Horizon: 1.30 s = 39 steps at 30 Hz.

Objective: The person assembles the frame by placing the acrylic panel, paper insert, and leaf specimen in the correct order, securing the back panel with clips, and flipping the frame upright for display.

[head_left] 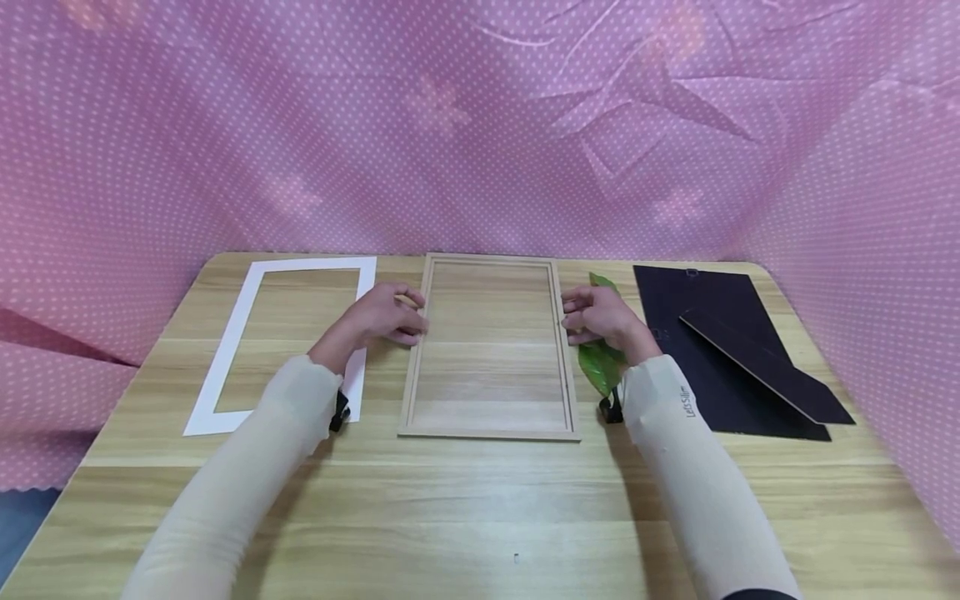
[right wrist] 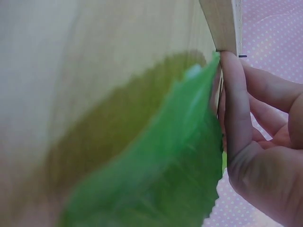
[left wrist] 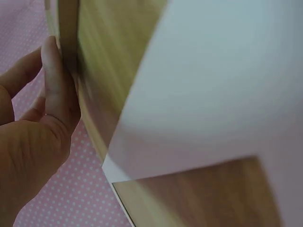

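Observation:
A light wooden picture frame (head_left: pixel 565 358) lies flat in the middle of the table, wood grain showing inside its border. At its left side, my left hand (head_left: pixel 386 312) touches the edge with its fingertips; the thumb (left wrist: pixel 54 80) lies along the frame's outer side in the left wrist view. Opposite, my right hand (head_left: pixel 600 315) has its fingertips at the right edge, and its thumb (right wrist: pixel 235 99) meets the frame's side in the right wrist view. Green leaves (head_left: pixel 600 367) lie beneath the right hand, partly hidden by it.
A white rectangular mat (head_left: pixel 228 358) lies at the left, partly under my left forearm. On the right is a black backing board (head_left: pixel 667 292) with its stand leg (head_left: pixel 765 362) angled out. A pink dotted cloth (head_left: pixel 480 125) hangs behind the wooden table (head_left: pixel 450 508).

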Motion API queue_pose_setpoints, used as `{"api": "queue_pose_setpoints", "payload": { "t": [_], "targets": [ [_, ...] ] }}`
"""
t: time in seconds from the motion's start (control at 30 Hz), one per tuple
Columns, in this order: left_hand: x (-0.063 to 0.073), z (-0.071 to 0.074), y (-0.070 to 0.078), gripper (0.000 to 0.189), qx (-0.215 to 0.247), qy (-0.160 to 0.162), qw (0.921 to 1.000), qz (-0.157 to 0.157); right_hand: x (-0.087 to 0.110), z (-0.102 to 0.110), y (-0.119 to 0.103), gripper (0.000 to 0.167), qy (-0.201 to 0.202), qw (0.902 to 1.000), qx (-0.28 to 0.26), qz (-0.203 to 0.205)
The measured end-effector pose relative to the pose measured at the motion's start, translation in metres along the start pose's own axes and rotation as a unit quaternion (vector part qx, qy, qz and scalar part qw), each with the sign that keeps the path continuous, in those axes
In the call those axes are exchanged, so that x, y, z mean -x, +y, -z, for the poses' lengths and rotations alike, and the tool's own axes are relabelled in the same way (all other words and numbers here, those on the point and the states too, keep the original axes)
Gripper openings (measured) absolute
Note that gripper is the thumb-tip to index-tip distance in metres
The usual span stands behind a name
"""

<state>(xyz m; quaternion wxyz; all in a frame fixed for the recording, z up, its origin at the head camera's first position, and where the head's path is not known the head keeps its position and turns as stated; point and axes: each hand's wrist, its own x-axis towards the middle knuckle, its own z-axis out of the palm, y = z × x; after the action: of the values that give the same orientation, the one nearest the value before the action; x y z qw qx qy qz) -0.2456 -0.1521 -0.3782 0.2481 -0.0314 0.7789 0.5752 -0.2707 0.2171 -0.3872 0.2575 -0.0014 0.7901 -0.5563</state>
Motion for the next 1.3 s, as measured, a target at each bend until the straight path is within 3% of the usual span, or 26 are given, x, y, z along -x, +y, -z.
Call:
{"api": "queue_pose_setpoints", "payload": {
  "t": [0.23,0.47,0.8,1.3],
  "targets": [
    [0.003,0.009,0.0,0.048,0.001,0.018,0.9994,-0.028,-0.001,-0.002,0.007,0.058,0.007,0.9999,0.001,0.01],
    [0.006,0.025,0.002,0.053,0.013,0.029,0.9989,-0.035,0.0,-0.001,0.006,0.058,0.009,0.9998,0.0,0.018],
    [0.023,0.047,-0.013,0.054,0.048,0.034,0.997,-0.05,0.0,-0.003,0.01,0.056,0.007,0.9997,-0.009,0.021],
    [0.034,0.076,-0.025,0.05,0.071,0.057,0.9937,-0.065,0.0,-0.003,0.007,0.057,0.012,0.9998,-0.008,0.012]
  ]
}}
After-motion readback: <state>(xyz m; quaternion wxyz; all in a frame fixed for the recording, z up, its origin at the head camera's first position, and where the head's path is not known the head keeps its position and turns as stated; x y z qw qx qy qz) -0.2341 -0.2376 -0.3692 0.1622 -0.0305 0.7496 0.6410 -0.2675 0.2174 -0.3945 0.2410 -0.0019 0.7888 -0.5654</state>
